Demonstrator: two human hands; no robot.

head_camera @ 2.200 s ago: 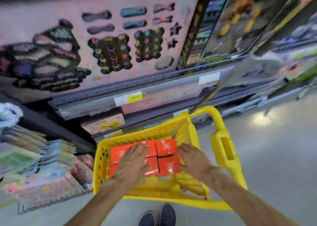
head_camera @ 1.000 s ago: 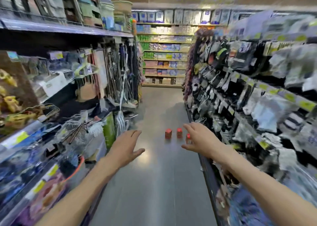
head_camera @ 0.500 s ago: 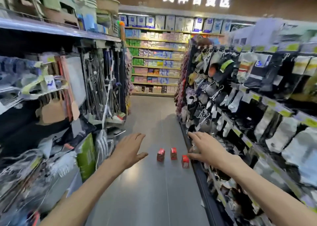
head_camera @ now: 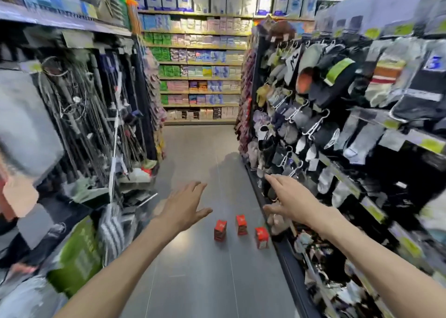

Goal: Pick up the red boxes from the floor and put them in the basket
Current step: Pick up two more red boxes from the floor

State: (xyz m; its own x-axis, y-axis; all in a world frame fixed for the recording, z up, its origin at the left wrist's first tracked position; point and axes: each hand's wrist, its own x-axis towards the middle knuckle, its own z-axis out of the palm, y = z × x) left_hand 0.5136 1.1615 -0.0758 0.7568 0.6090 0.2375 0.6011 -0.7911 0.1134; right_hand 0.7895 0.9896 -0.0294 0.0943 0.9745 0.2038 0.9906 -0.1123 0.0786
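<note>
Head view: three small upright red cardboard boxes (head_camera: 240, 228) on grey floor (head_camera: 198, 276), likely light, rigid, best pinched across side faces; left hand (head_camera: 184, 205) and right hand (head_camera: 290, 200) spread, empty.

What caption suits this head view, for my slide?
Both open hands, left and right, reach toward three red boxes on the aisle floor.

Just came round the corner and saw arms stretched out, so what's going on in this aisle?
A person is reaching both bare hands forward, left hand and right hand open and holding nothing. Three red boxes stand upright on the grey floor ahead, near the sock rack. None is picked up yet; no basket is in view.
</note>
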